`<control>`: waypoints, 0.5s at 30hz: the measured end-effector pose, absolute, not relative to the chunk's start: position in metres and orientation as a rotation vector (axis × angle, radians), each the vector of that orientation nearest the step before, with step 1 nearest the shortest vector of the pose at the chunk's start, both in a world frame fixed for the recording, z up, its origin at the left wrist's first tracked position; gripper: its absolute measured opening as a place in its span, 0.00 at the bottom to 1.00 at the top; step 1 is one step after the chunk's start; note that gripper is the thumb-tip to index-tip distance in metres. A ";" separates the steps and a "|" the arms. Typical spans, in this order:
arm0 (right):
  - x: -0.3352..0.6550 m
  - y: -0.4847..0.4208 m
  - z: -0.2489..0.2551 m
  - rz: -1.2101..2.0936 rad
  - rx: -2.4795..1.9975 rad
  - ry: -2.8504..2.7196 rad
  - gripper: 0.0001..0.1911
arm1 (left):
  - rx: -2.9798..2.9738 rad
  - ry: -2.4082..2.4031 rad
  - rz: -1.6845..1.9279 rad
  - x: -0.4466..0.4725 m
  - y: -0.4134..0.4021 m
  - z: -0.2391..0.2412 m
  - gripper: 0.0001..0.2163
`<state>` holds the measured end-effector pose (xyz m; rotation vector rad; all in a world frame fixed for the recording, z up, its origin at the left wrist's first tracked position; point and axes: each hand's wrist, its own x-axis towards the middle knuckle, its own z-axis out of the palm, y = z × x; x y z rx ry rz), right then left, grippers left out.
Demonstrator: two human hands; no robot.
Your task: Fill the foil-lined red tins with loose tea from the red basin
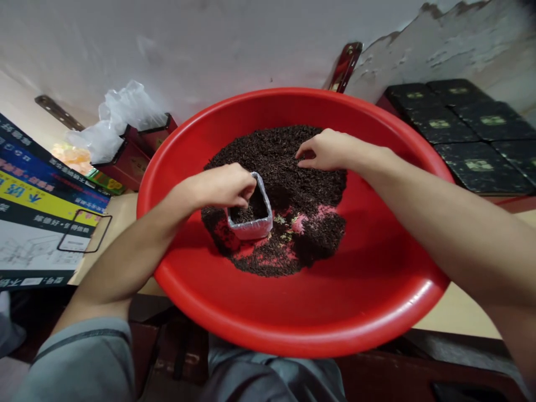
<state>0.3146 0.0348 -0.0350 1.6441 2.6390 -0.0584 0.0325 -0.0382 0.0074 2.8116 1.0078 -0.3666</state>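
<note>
Right now I see the red basin under both hands, its dark loose tea heaped beneath my fingers. My left hand pinches the rim of the small silver tray; my right hand rests curled, fingertips together on the pile.

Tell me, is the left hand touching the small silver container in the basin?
Touching. The head view shows the left hand gripping the rim of the small silver container, fingers curled over its edge.
</note>
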 end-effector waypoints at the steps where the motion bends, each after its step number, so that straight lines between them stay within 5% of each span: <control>1: 0.314 0.036 -0.036 -0.055 1.625 2.652 0.20 | 2.785 1.062 -0.497 0.035 -0.039 0.004 0.02; 6: 0.312 0.036 -0.041 -0.058 1.586 2.705 0.21 | 2.552 1.114 -0.837 0.052 -0.029 -0.018 0.06; 15: 0.301 0.036 -0.042 -0.088 1.578 2.861 0.24 | 2.559 1.153 -0.781 0.065 -0.023 -0.035 0.09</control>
